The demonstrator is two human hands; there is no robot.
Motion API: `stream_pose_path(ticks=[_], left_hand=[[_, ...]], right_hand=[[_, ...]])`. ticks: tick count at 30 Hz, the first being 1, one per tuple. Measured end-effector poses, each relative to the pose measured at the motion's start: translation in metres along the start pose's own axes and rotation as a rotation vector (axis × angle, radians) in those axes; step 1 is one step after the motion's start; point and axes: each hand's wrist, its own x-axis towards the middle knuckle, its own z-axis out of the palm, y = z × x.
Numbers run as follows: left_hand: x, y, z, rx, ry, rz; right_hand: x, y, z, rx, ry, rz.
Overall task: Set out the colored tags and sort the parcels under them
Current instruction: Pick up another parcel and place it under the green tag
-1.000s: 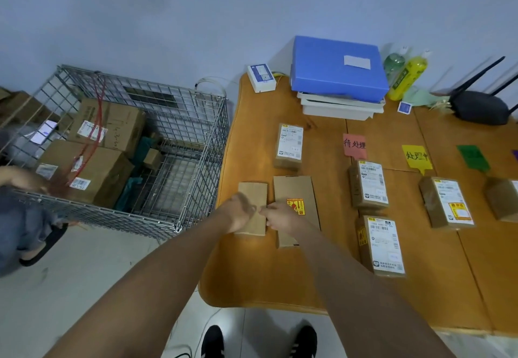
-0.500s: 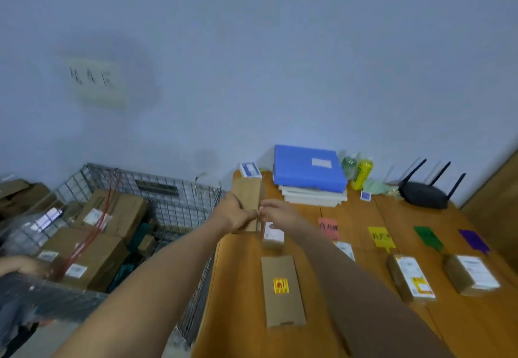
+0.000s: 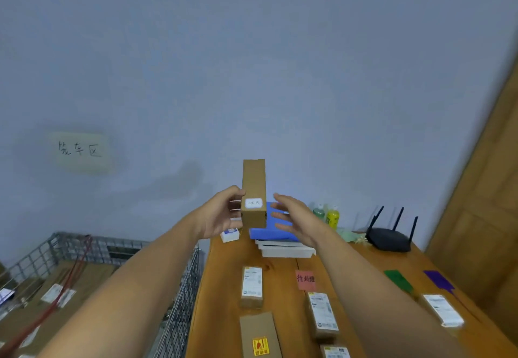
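One slim brown cardboard parcel (image 3: 253, 186) stands upright at frame centre, above the wooden table (image 3: 224, 287); your left hand (image 3: 221, 214) has its grip curled round it, while your right hand (image 3: 297, 220) is spread wide just beside it.

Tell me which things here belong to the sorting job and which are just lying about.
Job: held parcel, left hand gripping it, pink tag, green tag, purple tag, parcels on table.
Lying about: router, blue folder, yellow bottle, wire cage.
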Motion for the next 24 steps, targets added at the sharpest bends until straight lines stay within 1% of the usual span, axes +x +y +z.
stream_pose_path(ticks=[3,5,8,10,13,16,19,24], left_hand=[[0.004,-0.003,0.016,-0.132,-0.111,-0.024],[0.007,-0.005,0.026,-0.134,-0.134,-0.012],[0.013,-0.007,0.039,-0.049,-0.093,0.023],[0.017,-0.006,0.047,0.02,-0.047,0.059],[0.019,-0.004,0.06,0.066,-0.018,0.094],[0.021,-0.008,0.074,0.13,-0.019,0.104],[0.025,-0.014,0.085,0.124,0.009,0.138],[0.034,-0.021,0.096,0.15,0.019,0.16]], right_hand=[[-0.005,-0.004,-0.002,0.12,-0.14,0.027],[-0.011,-0.01,-0.005,0.206,-0.171,0.019],[-0.016,-0.015,-0.017,0.225,-0.115,-0.059],[-0.017,-0.016,-0.025,0.217,-0.032,-0.125],[-0.017,-0.015,-0.034,0.232,0.068,-0.157],[-0.018,-0.012,-0.039,0.254,0.067,-0.168],[-0.02,-0.011,-0.046,0.309,0.03,-0.166],[-0.025,-0.008,-0.074,0.21,0.061,-0.18]])
